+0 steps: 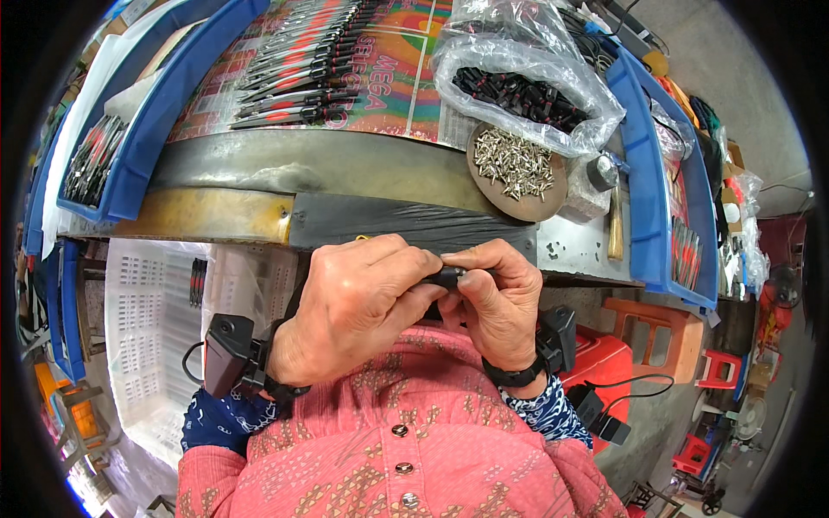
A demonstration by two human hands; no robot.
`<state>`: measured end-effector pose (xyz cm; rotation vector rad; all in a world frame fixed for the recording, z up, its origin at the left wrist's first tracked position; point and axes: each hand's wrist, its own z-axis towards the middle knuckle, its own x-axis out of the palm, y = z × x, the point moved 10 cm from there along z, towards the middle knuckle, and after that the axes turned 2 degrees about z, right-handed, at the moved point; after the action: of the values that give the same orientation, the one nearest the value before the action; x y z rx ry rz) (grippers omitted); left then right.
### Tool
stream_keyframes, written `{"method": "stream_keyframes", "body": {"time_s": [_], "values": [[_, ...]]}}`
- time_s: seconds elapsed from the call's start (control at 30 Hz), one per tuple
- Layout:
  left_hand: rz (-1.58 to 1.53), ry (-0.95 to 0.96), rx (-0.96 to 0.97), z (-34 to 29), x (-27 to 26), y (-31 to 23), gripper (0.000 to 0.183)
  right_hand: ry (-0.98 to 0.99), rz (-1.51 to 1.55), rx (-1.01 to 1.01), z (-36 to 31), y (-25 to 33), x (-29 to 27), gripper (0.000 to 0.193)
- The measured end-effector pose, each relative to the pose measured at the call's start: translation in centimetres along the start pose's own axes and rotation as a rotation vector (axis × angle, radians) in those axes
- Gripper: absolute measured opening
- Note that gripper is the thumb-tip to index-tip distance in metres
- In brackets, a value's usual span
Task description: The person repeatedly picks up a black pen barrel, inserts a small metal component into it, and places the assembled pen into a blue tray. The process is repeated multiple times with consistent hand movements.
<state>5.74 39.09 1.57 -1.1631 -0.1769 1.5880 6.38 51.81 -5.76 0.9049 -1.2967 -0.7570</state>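
Close together in front of my chest, both hands pinch one small black cylindrical part (446,277). My left hand (350,298) grips its left end between thumb and fingers. My right hand (503,298) closes on its right end with thumb and forefinger. The fingers cover much of the part, so its exact kind does not show. Just beyond my hands is the bench edge, wrapped in black sheeting (406,220). A round brown dish (527,207) of small silver metal pieces (514,160) stands beyond my right hand.
Slim pen-like tools (298,73) in silver, red and black lie in rows on printed cardboard. Behind the dish, a clear plastic bag (596,121) holds black parts (527,93). Blue bins (147,164) flank the bench. A white crate (142,345) sits below left; a brush (615,229) lies right.
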Motion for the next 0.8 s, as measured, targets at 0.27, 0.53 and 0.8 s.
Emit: {"method": "stream_keyframes", "body": {"time_s": [0.27,0.53,0.8], "values": [[0.107,-0.034,0.046,-0.4,0.2,-0.3,0.026,-0.004,-0.033,0.118,-0.1,-0.6,0.0,0.013],[0.183,-0.002,0.054,-0.9,0.8,-0.6,0.024,-0.016,-0.131,0.121,0.0,-0.3,0.0,0.009],[0.208,-0.041,0.137,-0.8,1.1,-1.1,0.024,-0.026,-0.205,0.111,0.2,0.1,-0.2,0.009]]}}
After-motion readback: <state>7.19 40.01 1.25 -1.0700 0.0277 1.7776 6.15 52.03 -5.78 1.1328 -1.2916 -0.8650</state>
